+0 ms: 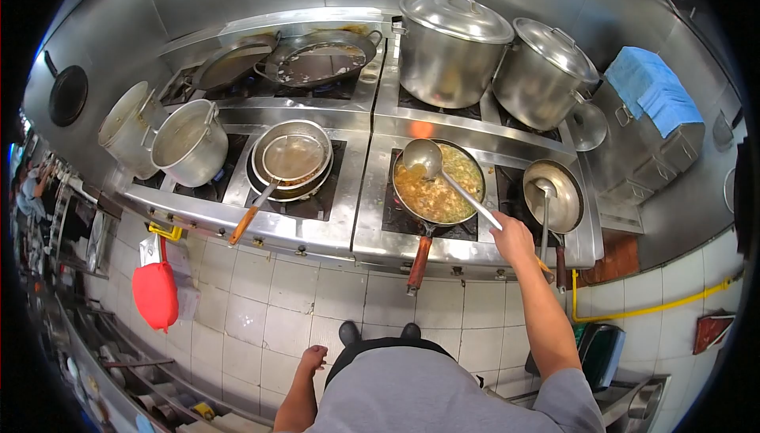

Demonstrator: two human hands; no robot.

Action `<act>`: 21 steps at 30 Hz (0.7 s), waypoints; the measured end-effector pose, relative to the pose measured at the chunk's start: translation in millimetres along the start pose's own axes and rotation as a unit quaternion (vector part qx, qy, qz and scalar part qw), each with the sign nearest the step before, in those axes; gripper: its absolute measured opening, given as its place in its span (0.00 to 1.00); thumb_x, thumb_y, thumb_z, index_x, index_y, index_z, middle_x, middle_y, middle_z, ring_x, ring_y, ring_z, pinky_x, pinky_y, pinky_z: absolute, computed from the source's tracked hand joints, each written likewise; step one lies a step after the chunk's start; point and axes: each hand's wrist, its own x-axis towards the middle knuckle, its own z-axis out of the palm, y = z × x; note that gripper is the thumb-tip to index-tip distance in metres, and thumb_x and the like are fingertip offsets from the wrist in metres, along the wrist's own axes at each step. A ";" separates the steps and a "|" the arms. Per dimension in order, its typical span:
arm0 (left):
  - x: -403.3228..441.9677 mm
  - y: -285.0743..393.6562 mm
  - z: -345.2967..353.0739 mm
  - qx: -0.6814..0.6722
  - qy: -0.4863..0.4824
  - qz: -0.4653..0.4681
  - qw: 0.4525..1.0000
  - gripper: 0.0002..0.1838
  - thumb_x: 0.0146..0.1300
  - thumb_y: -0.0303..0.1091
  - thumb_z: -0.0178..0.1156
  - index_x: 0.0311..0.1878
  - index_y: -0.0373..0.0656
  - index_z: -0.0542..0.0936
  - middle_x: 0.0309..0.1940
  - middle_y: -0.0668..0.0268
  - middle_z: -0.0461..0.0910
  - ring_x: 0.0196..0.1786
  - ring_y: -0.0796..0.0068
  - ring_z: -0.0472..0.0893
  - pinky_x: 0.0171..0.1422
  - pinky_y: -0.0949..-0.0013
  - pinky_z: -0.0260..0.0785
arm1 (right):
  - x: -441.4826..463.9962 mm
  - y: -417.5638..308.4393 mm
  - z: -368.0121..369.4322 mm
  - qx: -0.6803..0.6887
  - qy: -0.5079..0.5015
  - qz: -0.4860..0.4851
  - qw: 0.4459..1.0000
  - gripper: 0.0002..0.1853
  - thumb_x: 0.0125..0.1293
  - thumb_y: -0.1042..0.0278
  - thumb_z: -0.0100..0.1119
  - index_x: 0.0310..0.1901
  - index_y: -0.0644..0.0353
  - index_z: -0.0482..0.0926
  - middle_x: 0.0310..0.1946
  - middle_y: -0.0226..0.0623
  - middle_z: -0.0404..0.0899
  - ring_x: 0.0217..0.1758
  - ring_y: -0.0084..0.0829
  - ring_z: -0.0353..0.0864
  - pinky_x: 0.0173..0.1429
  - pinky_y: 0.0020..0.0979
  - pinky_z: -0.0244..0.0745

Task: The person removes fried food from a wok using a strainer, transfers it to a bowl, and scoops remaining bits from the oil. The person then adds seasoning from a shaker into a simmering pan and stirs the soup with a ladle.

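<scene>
My right hand [514, 240] is closed around the handle of a metal ladle [465, 192]. The ladle's round bowl [422, 157] rests over the far left part of a frying pan, touching the food [439, 188]. That food is a yellowish, soupy mix with green and pale bits. The frying pan [428, 220] sits on a front burner, its wooden handle [419, 268] pointing toward me. Low at my side hangs my left hand [314, 357], empty, its fingers loosely bent and slightly apart.
Right of the pan is a smaller pan [571, 218] with another ladle [546, 215]. A strainer [294, 156] lies over a pan on the left. Lidded stockpots [451, 61], woks [321, 65] and open pots [188, 144] stand around. A yellow pipe [657, 307] runs at right.
</scene>
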 end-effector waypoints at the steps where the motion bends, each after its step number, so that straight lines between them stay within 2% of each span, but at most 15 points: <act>1: 0.0 1.7 -0.1 -0.001 0.000 0.000 1.000 0.17 0.64 0.45 0.60 0.47 0.42 0.81 0.36 0.65 0.80 0.31 0.69 0.81 0.26 0.67 0.76 | 0.8 0.5 1.0 0.011 -0.004 0.012 1.000 0.22 0.60 0.65 0.63 0.58 0.52 0.78 0.47 0.49 0.82 0.52 0.50 0.79 0.56 0.44 0.73; 3: 1.7 6.3 0.3 0.016 -0.015 -0.012 1.000 0.18 0.67 0.46 0.58 0.53 0.44 0.78 0.44 0.63 0.81 0.38 0.64 0.81 0.36 0.62 0.76 | 2.5 3.7 1.9 0.026 -0.007 0.022 0.999 0.22 0.60 0.65 0.63 0.58 0.51 0.78 0.47 0.49 0.82 0.53 0.50 0.79 0.56 0.44 0.74; 6: 3.6 8.5 0.5 0.016 -0.017 -0.002 1.000 0.18 0.68 0.46 0.58 0.53 0.44 0.78 0.44 0.63 0.81 0.39 0.64 0.82 0.36 0.61 0.76 | 1.5 3.0 -2.1 0.047 -0.011 0.037 0.998 0.22 0.60 0.65 0.63 0.58 0.50 0.79 0.47 0.49 0.82 0.52 0.50 0.80 0.55 0.44 0.74; 7: 5.1 7.9 0.5 0.016 -0.017 -0.001 1.000 0.18 0.68 0.46 0.58 0.53 0.44 0.78 0.44 0.63 0.81 0.39 0.64 0.82 0.36 0.61 0.76 | 0.8 2.4 -4.1 0.053 -0.012 0.042 0.998 0.22 0.60 0.65 0.63 0.58 0.50 0.79 0.47 0.49 0.82 0.52 0.49 0.80 0.56 0.43 0.74; 9: 7.1 7.0 0.6 -0.004 -0.002 0.008 1.000 0.17 0.64 0.45 0.60 0.47 0.43 0.81 0.36 0.67 0.80 0.32 0.69 0.81 0.28 0.67 0.74 | 1.1 5.3 -4.1 0.060 -0.011 0.040 0.997 0.22 0.60 0.65 0.63 0.58 0.50 0.79 0.47 0.49 0.82 0.52 0.49 0.80 0.55 0.44 0.74; 16: 6.7 6.6 0.9 0.001 0.003 0.002 1.000 0.17 0.63 0.45 0.60 0.48 0.42 0.81 0.36 0.66 0.80 0.32 0.69 0.81 0.27 0.67 0.74 | -2.1 4.9 -9.5 0.072 0.003 0.030 0.997 0.22 0.59 0.66 0.64 0.57 0.51 0.79 0.46 0.49 0.82 0.51 0.50 0.80 0.55 0.44 0.74; 18: 6.6 6.0 0.6 0.027 -0.016 -0.009 0.999 0.19 0.68 0.46 0.58 0.54 0.44 0.78 0.47 0.61 0.81 0.41 0.63 0.82 0.38 0.59 0.78 | -1.5 6.9 -7.7 0.055 0.014 0.016 0.998 0.23 0.59 0.66 0.64 0.58 0.52 0.78 0.47 0.49 0.82 0.52 0.49 0.80 0.55 0.43 0.74; 21: 3.8 5.3 1.4 0.016 -0.021 -0.009 1.000 0.20 0.68 0.46 0.58 0.56 0.44 0.77 0.48 0.60 0.81 0.43 0.61 0.82 0.40 0.58 0.78 | -1.9 4.4 -7.7 -0.027 0.029 -0.010 0.999 0.27 0.57 0.66 0.67 0.61 0.51 0.77 0.54 0.48 0.79 0.59 0.46 0.77 0.59 0.40 0.73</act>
